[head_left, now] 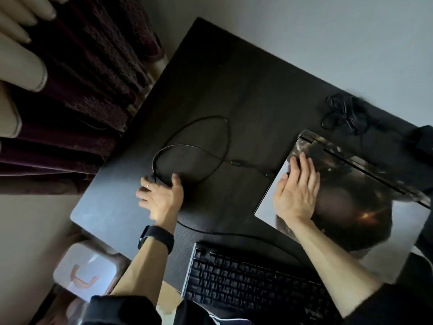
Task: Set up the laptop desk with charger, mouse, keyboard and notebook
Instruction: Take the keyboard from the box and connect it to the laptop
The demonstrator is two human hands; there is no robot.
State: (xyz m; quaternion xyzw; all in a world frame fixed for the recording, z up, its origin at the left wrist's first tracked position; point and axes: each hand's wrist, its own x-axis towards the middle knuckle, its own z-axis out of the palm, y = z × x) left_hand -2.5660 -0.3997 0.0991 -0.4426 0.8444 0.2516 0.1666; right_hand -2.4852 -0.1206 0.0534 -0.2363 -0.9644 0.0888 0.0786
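Observation:
A closed laptop (pixel 365 191) with a glossy patterned lid lies at the right of the dark desk (pixel 234 90). My right hand (pixel 296 191) rests flat on its lid near the left edge, fingers spread. A black charger cable (pixel 218 127) loops across the desk middle and its plug end (pixel 267 174) lies right beside the laptop's left side. My left hand (pixel 161 195) grips this cable at the loop's lower left. A black keyboard (pixel 248 280) sits at the near edge. A black charger brick (pixel 421 139) lies at the far right.
A tangled black cord bundle (pixel 344 113) lies behind the laptop. Dark purple curtains (pixel 77 95) hang at the left. A white plastic box (pixel 86 270) stands on the floor below the desk's left corner. A grey wall runs behind the desk.

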